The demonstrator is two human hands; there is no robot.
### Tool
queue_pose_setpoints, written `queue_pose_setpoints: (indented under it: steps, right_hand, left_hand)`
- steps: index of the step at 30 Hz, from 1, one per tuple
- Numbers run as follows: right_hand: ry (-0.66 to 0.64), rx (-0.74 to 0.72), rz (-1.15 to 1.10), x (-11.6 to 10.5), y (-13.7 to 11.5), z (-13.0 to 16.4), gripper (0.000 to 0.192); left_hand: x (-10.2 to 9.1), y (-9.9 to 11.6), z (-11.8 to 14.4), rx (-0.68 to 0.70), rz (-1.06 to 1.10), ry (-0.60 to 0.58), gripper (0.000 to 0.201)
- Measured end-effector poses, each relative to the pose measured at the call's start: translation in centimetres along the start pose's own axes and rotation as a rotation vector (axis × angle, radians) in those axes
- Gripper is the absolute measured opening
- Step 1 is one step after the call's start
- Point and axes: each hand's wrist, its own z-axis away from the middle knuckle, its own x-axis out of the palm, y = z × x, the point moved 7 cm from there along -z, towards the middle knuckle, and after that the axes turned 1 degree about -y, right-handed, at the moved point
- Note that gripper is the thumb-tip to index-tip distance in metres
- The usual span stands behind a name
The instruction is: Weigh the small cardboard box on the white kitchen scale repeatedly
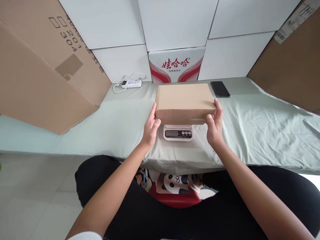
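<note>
A closed brown cardboard box [184, 96] is held between my two hands, over a small white digital kitchen scale [178, 137]. My left hand [150, 128] presses the box's left side, thumb near the front lower corner. On the opposite end, my right hand [215, 125] grips the right front corner with the thumb in front and fingers along the side. The scale's display and buttons show below the box's front edge, while its platform is mostly hidden. Whether the box rests on the scale or hangs just above it, I cannot tell.
Behind the box stands a white and red carton [176, 65] against white panels. A black phone [220, 89] lies at the back right, a white power strip [132, 83] with a cable at the back left. Large cardboard boxes [50, 76] flank the green cloth [120, 123].
</note>
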Motion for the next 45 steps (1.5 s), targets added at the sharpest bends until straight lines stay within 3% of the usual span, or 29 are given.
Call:
queue_pose_setpoints:
  steps: [19,24,26,30,35,41,45]
  right_hand:
    - [-0.031,0.035,0.016,-0.1,-0.4,-0.2,0.083]
    - [0.087,0.042,0.010,-2.0,-0.4,0.7,0.096]
    - [0.131,0.115,0.006,-2.5,0.3,1.8,0.103]
    - [-0.030,0.305,0.180,-0.3,2.0,3.9,0.106]
    - [-0.200,0.368,0.520,2.9,3.1,4.3,0.107]
    - [-0.274,0.375,0.580,3.5,3.3,3.8,0.092]
    - [-0.280,0.347,0.578,3.5,2.8,3.7,0.081]
  left_hand:
    - [-0.3,0.1,-0.2,0.015,-0.018,-0.020,0.083]
    - [-1.0,0.2,-0.3,0.018,-0.013,-0.001,0.086]
    - [-1.4,0.2,-0.4,0.009,-0.035,0.018,0.084]
    - [-2.1,0.5,-0.6,0.014,-0.071,0.028,0.083]
    - [-2.4,0.7,-0.9,0.034,-0.066,0.036,0.084]
    - [-2.0,0.0,-1.2,-0.052,0.008,0.074,0.086]
    - [-1.4,-0.9,-4.1,-0.077,0.060,0.060,0.083]
